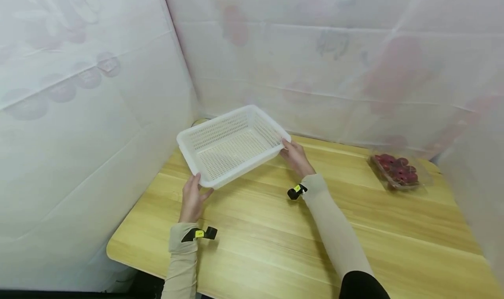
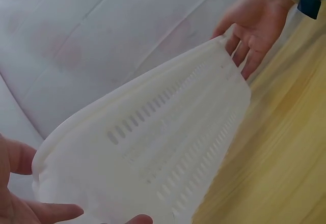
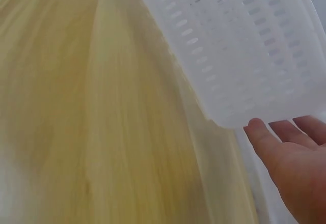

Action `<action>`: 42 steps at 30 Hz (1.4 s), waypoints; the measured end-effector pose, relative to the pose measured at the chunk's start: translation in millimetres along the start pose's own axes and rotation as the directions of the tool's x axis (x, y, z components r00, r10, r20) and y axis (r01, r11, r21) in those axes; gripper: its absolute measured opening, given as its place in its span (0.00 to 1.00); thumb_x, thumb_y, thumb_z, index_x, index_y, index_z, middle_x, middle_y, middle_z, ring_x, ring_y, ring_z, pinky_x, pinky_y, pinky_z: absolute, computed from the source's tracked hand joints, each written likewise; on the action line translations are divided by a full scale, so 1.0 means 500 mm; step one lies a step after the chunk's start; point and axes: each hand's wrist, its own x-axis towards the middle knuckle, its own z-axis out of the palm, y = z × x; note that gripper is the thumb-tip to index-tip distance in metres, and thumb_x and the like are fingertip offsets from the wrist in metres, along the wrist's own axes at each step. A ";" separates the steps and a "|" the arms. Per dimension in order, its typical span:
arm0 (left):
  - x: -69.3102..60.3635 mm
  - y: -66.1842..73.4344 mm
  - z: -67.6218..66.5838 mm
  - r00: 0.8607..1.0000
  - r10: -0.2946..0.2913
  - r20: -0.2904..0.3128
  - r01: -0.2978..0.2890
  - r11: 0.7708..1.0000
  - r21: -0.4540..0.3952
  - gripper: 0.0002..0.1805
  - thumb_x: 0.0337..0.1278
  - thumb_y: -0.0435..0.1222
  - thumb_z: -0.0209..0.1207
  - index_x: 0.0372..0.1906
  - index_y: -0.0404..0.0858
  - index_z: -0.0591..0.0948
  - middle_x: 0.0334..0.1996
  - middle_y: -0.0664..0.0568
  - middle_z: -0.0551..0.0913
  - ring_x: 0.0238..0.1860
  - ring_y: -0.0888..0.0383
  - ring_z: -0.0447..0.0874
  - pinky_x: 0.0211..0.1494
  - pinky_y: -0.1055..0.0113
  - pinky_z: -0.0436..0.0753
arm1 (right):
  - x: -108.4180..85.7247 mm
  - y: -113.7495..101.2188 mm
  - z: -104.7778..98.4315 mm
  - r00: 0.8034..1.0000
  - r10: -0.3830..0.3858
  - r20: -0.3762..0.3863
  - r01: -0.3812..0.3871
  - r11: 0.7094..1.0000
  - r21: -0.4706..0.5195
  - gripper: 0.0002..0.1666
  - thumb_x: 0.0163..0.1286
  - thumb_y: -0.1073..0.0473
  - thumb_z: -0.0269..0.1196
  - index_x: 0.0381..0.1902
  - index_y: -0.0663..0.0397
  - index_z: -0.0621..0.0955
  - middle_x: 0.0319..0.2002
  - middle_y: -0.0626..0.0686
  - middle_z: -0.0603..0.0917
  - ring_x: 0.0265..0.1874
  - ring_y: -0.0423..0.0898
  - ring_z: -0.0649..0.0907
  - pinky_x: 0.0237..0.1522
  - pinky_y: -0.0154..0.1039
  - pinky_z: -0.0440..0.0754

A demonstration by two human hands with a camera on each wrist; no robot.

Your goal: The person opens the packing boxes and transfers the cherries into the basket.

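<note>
A white perforated plastic basket (image 1: 224, 152) is held up over the back left of the wooden table, tilted so that its inside faces the head camera. Nothing lies in it. My left hand (image 1: 192, 198) grips its near left corner, thumb on the rim and other fingers against the outer wall. At the right end, my right hand (image 1: 295, 157) pinches the rim, with fingers beneath. The left wrist view shows the basket's slotted outer side (image 2: 153, 127) between both hands. In the right wrist view, fingertips (image 3: 255, 126) touch the basket's end.
A clear plastic box (image 1: 397, 172) of dark red round fruit stands at the back right of the wooden table (image 1: 252, 246). White printed sheets (image 1: 315, 71) hang behind the table and on both sides. A thin dark loop (image 1: 201, 121) shows behind the basket.
</note>
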 end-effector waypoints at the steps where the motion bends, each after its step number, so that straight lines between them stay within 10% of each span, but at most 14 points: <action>1: -0.003 0.000 0.000 1.000 -0.002 0.006 0.002 1.000 0.004 0.28 0.86 0.45 0.35 0.79 0.38 0.60 0.79 0.36 0.58 0.81 0.39 0.56 0.81 0.36 0.64 | -0.007 -0.001 -0.002 1.000 0.004 -0.010 -0.004 1.000 0.003 0.35 0.84 0.49 0.52 0.81 0.57 0.60 0.79 0.59 0.65 0.80 0.54 0.65 0.83 0.44 0.63; 32: -0.068 -0.011 0.070 0.982 -0.038 0.188 0.023 0.996 0.081 0.29 0.84 0.41 0.41 0.78 0.29 0.59 0.77 0.32 0.62 0.78 0.35 0.62 0.78 0.39 0.70 | -0.255 -0.031 -0.116 0.987 -0.013 -0.163 0.000 0.997 -0.077 0.39 0.83 0.45 0.52 0.82 0.56 0.58 0.81 0.61 0.59 0.81 0.55 0.61 0.84 0.45 0.59; 37: -0.092 0.022 0.087 0.991 0.113 0.066 -0.128 0.940 0.317 0.34 0.81 0.43 0.48 0.81 0.37 0.54 0.80 0.38 0.56 0.81 0.39 0.54 0.83 0.35 0.57 | -0.282 -0.045 -0.125 0.981 -0.055 -0.184 0.022 0.984 -0.177 0.43 0.83 0.43 0.52 0.83 0.57 0.52 0.82 0.62 0.56 0.83 0.55 0.58 0.85 0.47 0.54; 39: -0.113 0.049 0.106 0.961 0.275 0.027 -0.263 0.883 0.389 0.34 0.79 0.40 0.52 0.81 0.38 0.56 0.80 0.41 0.56 0.81 0.41 0.53 0.82 0.37 0.58 | -0.297 -0.057 -0.131 0.967 -0.102 -0.234 0.037 0.963 -0.269 0.44 0.82 0.41 0.52 0.83 0.56 0.53 0.82 0.62 0.58 0.82 0.55 0.59 0.85 0.49 0.56; 42: -0.143 0.082 0.159 0.863 0.496 0.095 -0.498 0.803 0.327 0.28 0.75 0.31 0.53 0.75 0.33 0.65 0.76 0.39 0.64 0.77 0.41 0.60 0.80 0.44 0.64 | -0.323 -0.082 -0.148 0.930 -0.203 -0.306 0.060 0.906 -0.419 0.41 0.80 0.39 0.53 0.81 0.54 0.61 0.79 0.61 0.64 0.78 0.54 0.66 0.83 0.52 0.63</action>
